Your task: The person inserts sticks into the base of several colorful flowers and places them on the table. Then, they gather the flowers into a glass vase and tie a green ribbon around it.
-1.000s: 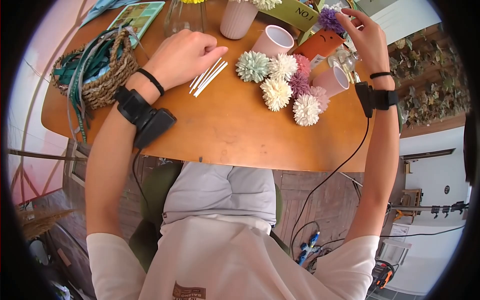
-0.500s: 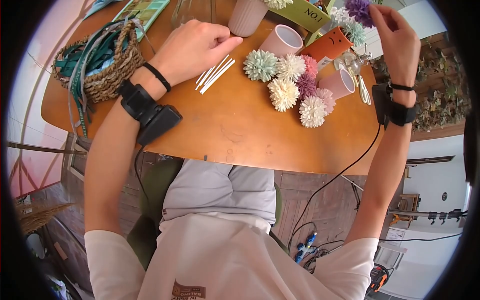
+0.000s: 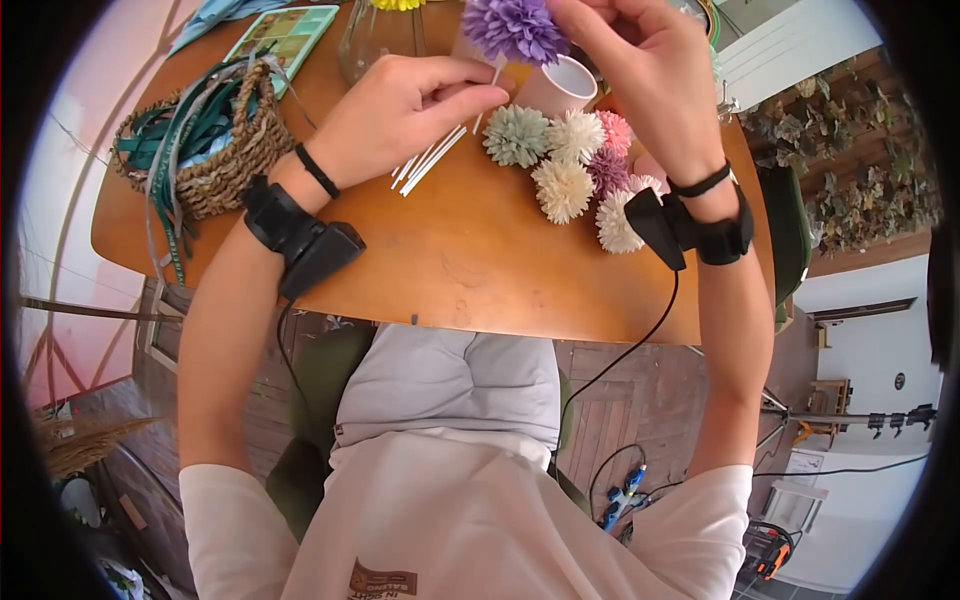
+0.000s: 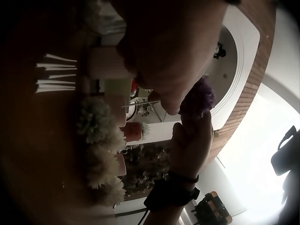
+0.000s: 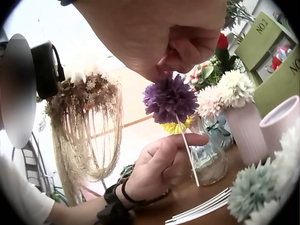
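My right hand (image 3: 655, 90) pinches a purple pompom flower (image 3: 515, 28) at its head, above the table. In the right wrist view, the flower (image 5: 170, 99) has a thin white stem (image 5: 190, 157) hanging down across the fingers of my left hand (image 5: 157, 164). My left hand (image 3: 400, 105) hovers beside the stem, thumb and forefinger loosely bent with a gap between them; whether they touch it I cannot tell. Several loose white sticks (image 3: 430, 165) lie under that hand. Right of them rest several pompom flowers, including a pale green one (image 3: 516, 136) and a cream one (image 3: 563, 189).
A woven basket (image 3: 215, 175) of green and grey ribbons stands at the left, with a green-edged tray (image 3: 290, 40) behind. A glass vase (image 5: 211, 164) and pink cups, one of them open-topped (image 3: 545, 90), stand toward the back. Green boxes (image 5: 262, 40) are farther off.
My right hand has brought the purple flower from the back right across to my left hand. My left hand has shifted slightly right, its thumb and forefinger now beside the stem.
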The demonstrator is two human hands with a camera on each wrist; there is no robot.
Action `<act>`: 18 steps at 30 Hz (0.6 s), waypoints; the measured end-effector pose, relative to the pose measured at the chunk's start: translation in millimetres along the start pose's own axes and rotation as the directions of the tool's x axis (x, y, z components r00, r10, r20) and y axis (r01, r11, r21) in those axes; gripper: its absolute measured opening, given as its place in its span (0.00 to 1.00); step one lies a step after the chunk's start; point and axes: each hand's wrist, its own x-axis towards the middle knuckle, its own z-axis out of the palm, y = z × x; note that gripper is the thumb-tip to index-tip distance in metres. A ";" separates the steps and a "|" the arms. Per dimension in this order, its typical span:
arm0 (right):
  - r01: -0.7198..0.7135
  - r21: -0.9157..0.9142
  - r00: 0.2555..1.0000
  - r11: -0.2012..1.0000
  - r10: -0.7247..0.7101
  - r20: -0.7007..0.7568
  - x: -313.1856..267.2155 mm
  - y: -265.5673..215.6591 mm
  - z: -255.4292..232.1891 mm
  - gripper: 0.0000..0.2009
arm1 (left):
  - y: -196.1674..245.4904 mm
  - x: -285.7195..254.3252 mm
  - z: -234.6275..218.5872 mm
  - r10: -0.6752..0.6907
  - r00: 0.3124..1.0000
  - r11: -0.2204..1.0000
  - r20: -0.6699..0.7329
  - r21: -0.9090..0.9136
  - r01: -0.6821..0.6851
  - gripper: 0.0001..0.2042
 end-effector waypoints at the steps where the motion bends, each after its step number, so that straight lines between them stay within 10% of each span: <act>1: -0.059 0.021 0.998 0.998 0.058 0.024 1.0 1.1 2.6 0.07 | 3.3 -1.3 -0.1 -0.030 0.999 0.999 0.018 -0.031 0.030 0.13; 7: -0.098 0.201 0.990 0.975 0.117 -0.083 2.7 15.5 -2.7 0.07 | 7.3 0.0 -4.9 -0.032 0.998 0.999 0.054 0.005 0.032 0.13; 10: 0.055 0.126 0.984 0.990 -0.033 -0.174 13.9 32.2 -40.8 0.06 | 3.0 -1.9 -1.6 -0.013 0.997 0.996 0.075 0.087 0.006 0.14; 18: -0.087 -0.397 0.996 0.914 0.070 -0.056 -30.8 46.9 -108.0 0.10 | -15.8 -7.3 1.8 -0.140 0.985 0.912 0.104 0.400 0.088 0.17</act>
